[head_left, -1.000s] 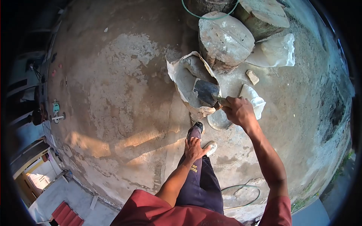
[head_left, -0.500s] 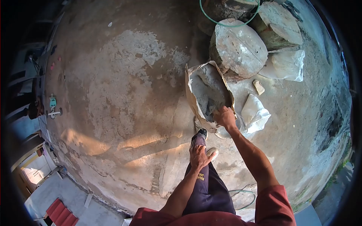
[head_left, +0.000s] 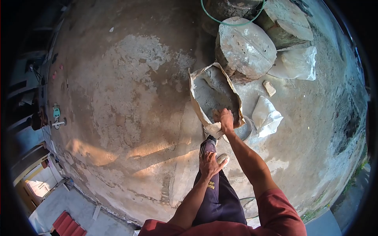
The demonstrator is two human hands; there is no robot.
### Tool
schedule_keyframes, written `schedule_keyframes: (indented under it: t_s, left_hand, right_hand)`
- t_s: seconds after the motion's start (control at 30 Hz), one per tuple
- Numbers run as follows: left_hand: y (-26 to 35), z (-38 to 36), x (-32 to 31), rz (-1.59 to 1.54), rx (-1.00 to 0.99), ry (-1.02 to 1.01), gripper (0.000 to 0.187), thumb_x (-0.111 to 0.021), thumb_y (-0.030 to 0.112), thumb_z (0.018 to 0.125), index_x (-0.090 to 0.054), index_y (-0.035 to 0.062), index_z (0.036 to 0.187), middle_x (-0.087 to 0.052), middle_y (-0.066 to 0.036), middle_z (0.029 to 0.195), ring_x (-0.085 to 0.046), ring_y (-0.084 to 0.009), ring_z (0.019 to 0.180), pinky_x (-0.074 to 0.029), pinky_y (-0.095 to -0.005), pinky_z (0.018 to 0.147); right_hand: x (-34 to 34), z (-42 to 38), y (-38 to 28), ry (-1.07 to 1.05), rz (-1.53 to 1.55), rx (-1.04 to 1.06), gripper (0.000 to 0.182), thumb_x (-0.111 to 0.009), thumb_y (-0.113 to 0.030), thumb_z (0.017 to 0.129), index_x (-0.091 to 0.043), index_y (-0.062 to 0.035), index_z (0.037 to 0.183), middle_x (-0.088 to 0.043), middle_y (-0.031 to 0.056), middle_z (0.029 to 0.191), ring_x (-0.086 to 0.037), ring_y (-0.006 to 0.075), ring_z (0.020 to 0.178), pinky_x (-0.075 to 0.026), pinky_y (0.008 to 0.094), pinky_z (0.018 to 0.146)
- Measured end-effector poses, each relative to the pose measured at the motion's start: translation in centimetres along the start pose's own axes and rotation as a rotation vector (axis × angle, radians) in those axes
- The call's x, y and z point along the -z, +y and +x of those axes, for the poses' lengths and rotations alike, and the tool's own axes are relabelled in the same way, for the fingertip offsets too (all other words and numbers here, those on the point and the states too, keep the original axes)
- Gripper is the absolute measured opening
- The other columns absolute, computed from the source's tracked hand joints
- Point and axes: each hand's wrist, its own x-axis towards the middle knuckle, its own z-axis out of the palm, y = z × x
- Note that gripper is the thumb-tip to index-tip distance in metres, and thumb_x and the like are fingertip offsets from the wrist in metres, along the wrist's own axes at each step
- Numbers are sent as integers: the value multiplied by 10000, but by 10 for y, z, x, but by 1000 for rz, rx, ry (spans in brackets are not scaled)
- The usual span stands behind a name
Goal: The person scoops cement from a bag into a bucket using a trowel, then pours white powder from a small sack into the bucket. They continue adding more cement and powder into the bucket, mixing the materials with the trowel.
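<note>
An open brown paper sack [head_left: 193, 88] stands in front of me, its torn rim folded outward, with grey powder like cement [head_left: 210, 90] inside. Over the near end of the sack is my right hand [head_left: 224, 120], its fingers curled and closed at the powder; whatever they grip is hidden. My left hand [head_left: 210, 163] lies on my knee with the fingers spread, holding nothing. Close against the sack's right side sits a round grey basin [head_left: 247, 129], partly hidden by the sack and my forearm.
Large cut log sections [head_left: 248, 49] stand beyond the sack, with a green hose [head_left: 232, 24] looped over them. To the right lie a white bag [head_left: 267, 117], a clear plastic bag [head_left: 301, 63] and a pale broken block [head_left: 269, 88]. A small tricycle [head_left: 58, 117] is far left.
My right hand has shifted left, further in over the powder. More of the basin shows now. My left hand stays on my knee.
</note>
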Motion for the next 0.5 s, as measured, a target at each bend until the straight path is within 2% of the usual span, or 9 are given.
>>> schedule_keyframes:
  t_s: [0.07, 0.1, 0.2, 0.27, 0.37, 0.43, 0.5]
  left_hand:
    - [4, -5, 6, 18, -15, -8, 688, -743, 647, 785, -708, 17, 1059, -699, -180, 1093, -634, -342, 1101, -413, -529, 1017]
    - [2, -6, 4, 1, 36, -107, 697, -742, 654, 779, -710, 17, 1061, -698, -164, 1111, -621, -340, 1136, -406, -538, 1021]
    - [2, -11, -2, 66, -4, -86, 696, -738, 666, 776, -712, 28, 1052, -693, -148, 1129, -598, -339, 1177, -392, -561, 1039]
    - [7, -20, -4, 45, 22, -105, 709, -739, 672, 772, -708, 32, 1077, -682, -143, 1155, -573, -330, 1216, -364, -587, 1078]
    - [1, -13, -9, 41, 48, -178, 774, -743, 692, 757, -691, 32, 1156, -669, -146, 1206, -553, -329, 1257, -326, -634, 1108]
    - [-1, -12, -14, 43, 45, -196, 784, -744, 701, 749, -692, 33, 1155, -666, -152, 1215, -549, -331, 1265, -318, -642, 1109]
    - [-4, -14, -18, 44, 44, -213, 794, -744, 710, 742, -692, 33, 1154, -664, -159, 1224, -546, -333, 1273, -309, -649, 1111]
  right_hand:
    - [-13, -9, 34, -103, 358, 24, 300, -766, -295, 826, -693, -13, 899, -685, 268, 943, -656, 446, 908, -506, 542, 790]
    - [39, -25, -7, -213, 94, 98, 299, -775, -306, 824, -695, -43, 942, -685, 260, 913, -653, 439, 877, -500, 546, 773]
    - [54, -21, -28, -262, -10, 139, 315, -780, -318, 821, -696, -67, 994, -674, 260, 938, -641, 442, 905, -501, 539, 783]
    - [40, -15, -23, -64, 46, 274, 335, -775, -308, 830, -689, -54, 1030, -640, 265, 1046, -625, 455, 970, -505, 525, 831]
    - [54, -18, -33, -58, 115, 225, 334, -782, -285, 816, -708, -50, 1041, -655, 271, 996, -621, 455, 955, -500, 532, 835]
    - [65, -16, -35, -233, 108, 157, 329, -791, -254, 799, -735, -30, 1035, -681, 269, 899, -648, 439, 886, -520, 509, 798]
    - [73, -22, -38, -212, 162, 144, 323, -794, -241, 794, -742, -17, 1022, -686, 266, 851, -658, 430, 837, -528, 492, 767]
